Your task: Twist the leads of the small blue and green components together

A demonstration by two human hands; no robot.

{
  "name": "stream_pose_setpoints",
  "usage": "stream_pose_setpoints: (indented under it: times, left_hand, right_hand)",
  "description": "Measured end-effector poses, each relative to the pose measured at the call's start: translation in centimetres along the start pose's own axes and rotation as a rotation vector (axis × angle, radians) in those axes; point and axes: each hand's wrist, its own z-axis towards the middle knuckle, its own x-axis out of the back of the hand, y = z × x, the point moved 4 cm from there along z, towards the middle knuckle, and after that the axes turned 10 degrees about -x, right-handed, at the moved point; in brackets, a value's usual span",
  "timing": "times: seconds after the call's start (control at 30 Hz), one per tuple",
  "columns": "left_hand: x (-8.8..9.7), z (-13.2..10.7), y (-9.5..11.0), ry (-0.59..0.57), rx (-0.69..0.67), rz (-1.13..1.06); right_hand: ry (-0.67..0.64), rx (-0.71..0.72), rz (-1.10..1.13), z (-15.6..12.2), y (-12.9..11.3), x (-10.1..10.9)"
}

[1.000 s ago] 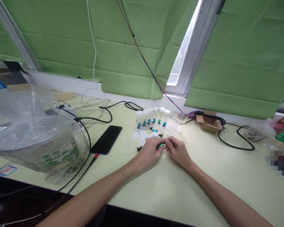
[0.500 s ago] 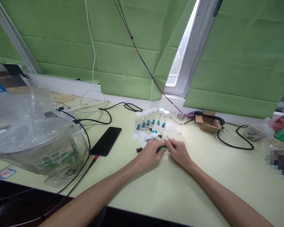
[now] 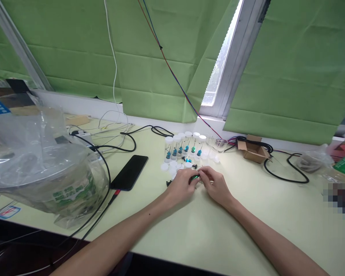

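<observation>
Both hands meet at the middle of the pale green bench (image 3: pixel 218 230), in front of a row of clear vials (image 3: pixel 184 145). The left hand (image 3: pixel 181 186) has its fingers closed in a pinch around a small green part (image 3: pixel 194 177), which it holds just above the bench surface. The right hand (image 3: pixel 217 186) comes from the other side with its fingers curled together, and their tips are at the same part. The part is very small here, so I cannot tell if the right fingers really grip it or only touch it.

The vials stand upright with white lids and each one has a blue or green piece inside. Several loose white caps (image 3: pixel 172 166) lie just beside them, near the left hand. A black phone (image 3: pixel 129 172) lies flat to the left, and further left is a large clear plastic bag (image 3: pixel 40 165). A small cardboard box (image 3: pixel 249 150) with black cable (image 3: pixel 284 170) is to the right, well apart from the hands.
</observation>
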Motion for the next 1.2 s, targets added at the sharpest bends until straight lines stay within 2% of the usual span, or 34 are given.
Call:
stream_pose_setpoints:
  times: [0.3, 0.5, 0.8, 1.2]
  left_hand:
    - [-0.23, -0.23, -0.01, 0.01, 0.039, -0.026]
    - [-0.1, -0.05, 0.51, -0.006, 0.004, -0.035]
    - [0.28, -0.06, -0.26, 0.049, 0.072, -0.066]
    - [0.03, -0.13, -0.06, 0.017, 0.062, -0.016]
  right_hand:
    - [0.042, -0.015, -0.074, 0.21, 0.32, 0.06]
    - [0.075, -0.019, -0.125, 0.32, 0.59, 0.07]
    - [-0.014, -0.004, -0.077, 0.03, 0.15, -0.26]
    - [0.012, -0.011, -0.107, 0.19, 0.16, -0.08]
